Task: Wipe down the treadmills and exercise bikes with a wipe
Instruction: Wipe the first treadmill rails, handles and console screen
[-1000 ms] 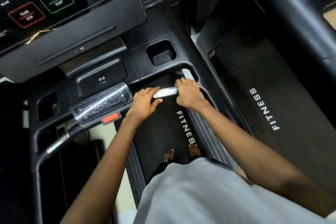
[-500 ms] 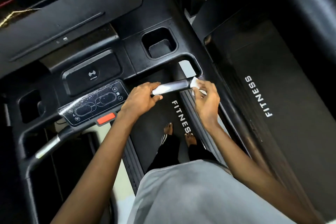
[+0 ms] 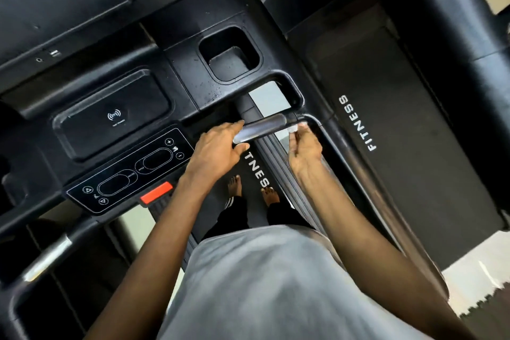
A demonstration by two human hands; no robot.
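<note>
I stand on a black treadmill whose belt reads FITNESS. A silver pulse-grip bar crosses in front of me below the console. My left hand grips the bar's left end, thumb under it. My right hand pinches a small white wipe in its fingertips, just under the bar's black right end, where the bar joins the side handrail. Most of the wipe is hidden by my fingers.
The console holds a control panel with a red stop tab, a wireless charging tray and a cup well. A second treadmill belt lies to the right. Another silver grip is at lower left.
My right hand came off the silver bar and slid right with the wipe to the bar's black end. My left hand kept its grip. The view tilted down, the screen leaving the frame.
</note>
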